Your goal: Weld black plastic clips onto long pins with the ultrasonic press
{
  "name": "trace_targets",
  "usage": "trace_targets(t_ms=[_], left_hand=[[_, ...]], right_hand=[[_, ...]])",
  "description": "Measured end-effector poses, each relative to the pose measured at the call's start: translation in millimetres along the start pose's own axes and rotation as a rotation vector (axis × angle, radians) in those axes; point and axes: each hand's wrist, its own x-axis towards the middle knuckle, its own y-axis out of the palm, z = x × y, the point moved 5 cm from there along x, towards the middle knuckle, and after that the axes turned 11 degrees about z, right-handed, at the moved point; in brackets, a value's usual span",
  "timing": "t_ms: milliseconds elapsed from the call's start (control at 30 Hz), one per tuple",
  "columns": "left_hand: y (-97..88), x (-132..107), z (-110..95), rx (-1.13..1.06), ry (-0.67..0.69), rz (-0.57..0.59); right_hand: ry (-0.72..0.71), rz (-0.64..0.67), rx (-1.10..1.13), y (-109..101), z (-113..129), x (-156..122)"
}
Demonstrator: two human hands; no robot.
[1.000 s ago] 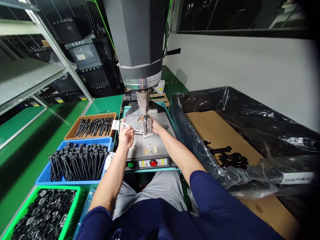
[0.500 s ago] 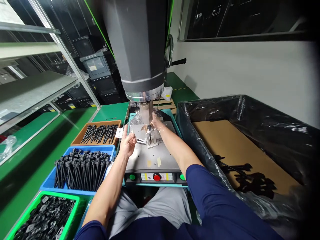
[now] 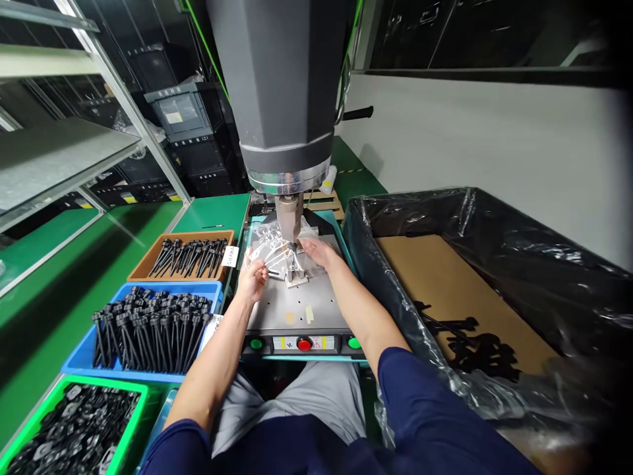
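Note:
My left hand [image 3: 253, 282] is closed at the left of the metal machine plate [image 3: 277, 310]. Its fingers pinch clear, crinkled plastic film [image 3: 270, 245], which spreads toward the middle of the plate. My right hand [image 3: 320, 253] has its fingers stretched out and its palm turned inward, just right of the small metal fixture [image 3: 297, 274]. No object shows in it. A dark part sits at the top of the fixture, under the machine's metal head [image 3: 289, 218]. The film partly covers the fixture, so the contact there is hard to make out.
At my left stand an orange bin [image 3: 141, 269] and a blue bin [image 3: 79, 356] of black ribbed ties, and a green bin [image 3: 143, 402] of small black parts. A plastic-lined box [image 3: 359, 264] holds cardboard and black parts at right. Buttons [image 3: 304, 344] line the plate's front.
My right hand has come back from behind the machine head, and its fingers now show opened out. The clear film is more spread between my hands. The view has shifted slightly.

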Motion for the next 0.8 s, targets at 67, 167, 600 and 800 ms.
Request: trace_targets(t_ms=[67, 167, 600, 800], left_hand=[[-3.3, -1, 1, -0.020, 0.001, -0.030], [-8.2, -2, 2, -0.051, 0.018, -0.062], [-30.1, -5, -5, -0.111, 0.097, -0.132], [-31.8, -14, -9, -0.125, 0.119, -0.121]], right_hand=[[0.068, 0.006, 0.036, -9, 4, -10], [0.144, 0.034, 0.092, -9, 11, -24], [-0.028, -0.090, 0.064, 8, 36, -50], [-0.065, -0.032, 0.030, 13, 38, -62]])
